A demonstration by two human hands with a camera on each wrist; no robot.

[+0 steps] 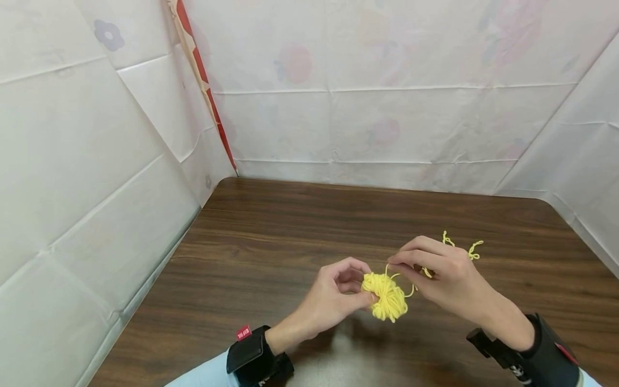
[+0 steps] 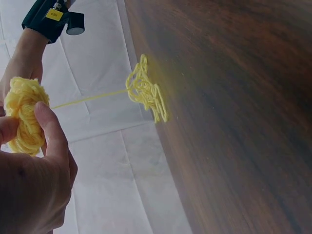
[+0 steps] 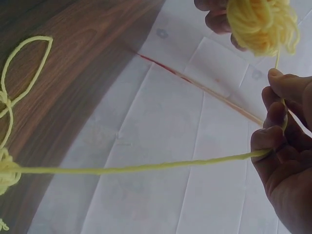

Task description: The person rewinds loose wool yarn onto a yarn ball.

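A small bundle of yellow yarn [image 1: 387, 298] is pinched between the thumb and fingers of my left hand [image 1: 338, 293], above the table. Just right of it, my right hand [image 1: 442, 271] pinches a single yarn strand close to the bundle. In the right wrist view that strand [image 3: 136, 166] runs through the curled fingers and stretches taut to a loose pile of yarn [image 3: 7, 170] on the table. The left wrist view shows the same tangled pile [image 2: 146, 92] with its loops. From the head, the right hand hides most of that pile.
The brown wood-grain table [image 1: 271, 242] has rounded far corners. Pale plastic sheeting [image 1: 387, 123] hangs behind it and along both sides. A red and tan strip [image 1: 203, 80] runs down the far left corner. Each wrist wears a black strap [image 1: 251, 355].
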